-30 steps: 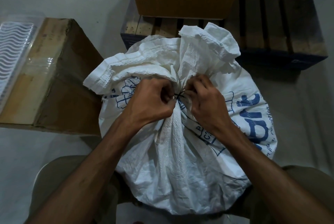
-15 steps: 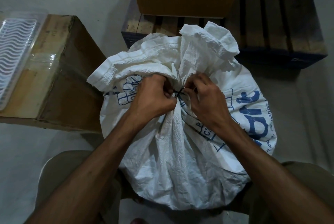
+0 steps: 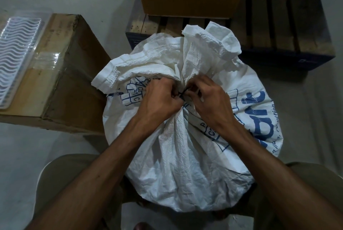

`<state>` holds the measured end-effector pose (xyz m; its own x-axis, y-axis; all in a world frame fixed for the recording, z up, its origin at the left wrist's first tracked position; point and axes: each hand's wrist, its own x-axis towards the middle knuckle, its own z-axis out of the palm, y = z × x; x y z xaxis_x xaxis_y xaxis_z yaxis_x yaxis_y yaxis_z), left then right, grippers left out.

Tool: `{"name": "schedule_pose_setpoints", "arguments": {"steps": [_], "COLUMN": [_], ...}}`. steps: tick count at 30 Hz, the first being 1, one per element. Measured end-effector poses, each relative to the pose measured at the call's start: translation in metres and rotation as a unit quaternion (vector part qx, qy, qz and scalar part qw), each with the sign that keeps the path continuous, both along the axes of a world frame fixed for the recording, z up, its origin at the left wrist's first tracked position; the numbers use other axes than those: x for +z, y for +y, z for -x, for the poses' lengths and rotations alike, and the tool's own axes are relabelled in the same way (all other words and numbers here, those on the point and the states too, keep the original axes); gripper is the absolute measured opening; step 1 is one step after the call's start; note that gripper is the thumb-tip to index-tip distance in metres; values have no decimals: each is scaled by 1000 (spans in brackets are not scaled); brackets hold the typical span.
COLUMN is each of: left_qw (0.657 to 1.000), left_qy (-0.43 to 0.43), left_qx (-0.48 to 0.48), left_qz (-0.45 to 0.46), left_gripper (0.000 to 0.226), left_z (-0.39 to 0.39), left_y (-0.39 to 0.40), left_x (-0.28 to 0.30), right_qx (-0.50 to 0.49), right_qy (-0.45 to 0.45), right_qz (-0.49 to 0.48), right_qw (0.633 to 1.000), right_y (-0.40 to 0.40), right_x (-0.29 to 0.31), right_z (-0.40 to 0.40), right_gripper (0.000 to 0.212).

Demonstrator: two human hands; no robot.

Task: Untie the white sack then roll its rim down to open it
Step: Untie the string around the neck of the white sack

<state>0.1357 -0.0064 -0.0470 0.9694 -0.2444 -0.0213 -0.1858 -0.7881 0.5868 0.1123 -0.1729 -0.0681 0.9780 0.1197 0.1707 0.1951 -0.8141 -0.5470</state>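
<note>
White sack (image 3: 185, 155) remains tied at its gathered neck by a dark tie (image 3: 182, 94). Left hand (image 3: 159, 99) and right hand (image 3: 209, 101) meet there, curled fingers (image 3: 194, 93) pinching the tie.

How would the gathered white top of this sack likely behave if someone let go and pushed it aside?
Probably floppy: the gathered top of the white sack is creased and slumps in folds. It likely feels light, being thin woven cloth. The dark tie should keep it bunched.
</note>
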Motion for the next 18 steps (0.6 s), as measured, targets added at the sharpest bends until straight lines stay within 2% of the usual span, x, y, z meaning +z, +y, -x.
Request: {"name": "schedule_pose_setpoints", "arguments": {"steps": [6, 11, 18], "left_qw": [999, 1000, 1000], "left_qy": [-1, -14, 16], "left_qx": [25, 16, -1], "left_qz": [21, -12, -14], "left_gripper": [8, 22, 11], "left_z": [2, 4, -1], "left_y": [0, 1, 3], "left_x": [-2, -5, -3], "right_qx": [-6, -5, -3], "right_qy": [-13, -20, -5], "right_qz": [27, 49, 24], "right_qw": [1000, 999, 1000], "right_y": [-1, 2, 1], "right_x": [0, 0, 2], "right_z": [1, 2, 2], "right_gripper": [13, 11, 14]}}
